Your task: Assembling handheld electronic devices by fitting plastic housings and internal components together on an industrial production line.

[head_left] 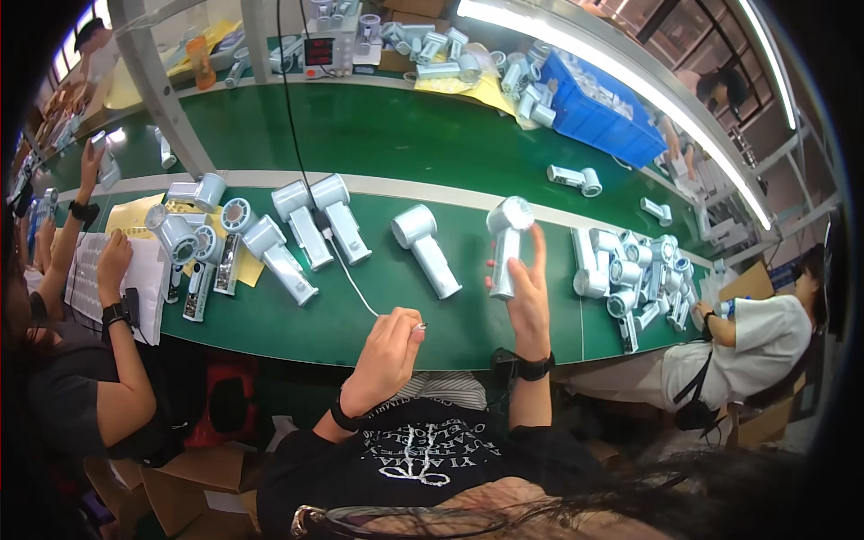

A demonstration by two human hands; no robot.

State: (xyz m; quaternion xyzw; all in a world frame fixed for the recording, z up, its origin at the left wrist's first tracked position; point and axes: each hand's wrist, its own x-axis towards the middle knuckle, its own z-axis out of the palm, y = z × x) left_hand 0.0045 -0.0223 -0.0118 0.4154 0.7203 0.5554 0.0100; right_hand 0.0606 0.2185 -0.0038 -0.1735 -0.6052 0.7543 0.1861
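Observation:
My right hand (531, 301) is wrapped round the handle of a pale blue-grey handheld fan (507, 236), its round head upward, raised over the near edge of the green bench. To its left, my left hand (385, 353) pinches the end of a white cable (357, 286), whose small metal tip (423, 326) sticks out past the fingertips toward the fan. Tip and fan are apart. On the bench in front of my hands lies a single similar fan (427, 252). Left of it, another pair of fans (340, 220) lies beside the cable's dark connector (321, 219).
More fans (211, 243) lie on yellow paper at left, some with exposed circuit boards. A heap of fans (630, 274) stands at right. A blue bin (598, 108) and a power supply (326, 54) are across the belt (378, 126). Co-workers sit on both sides.

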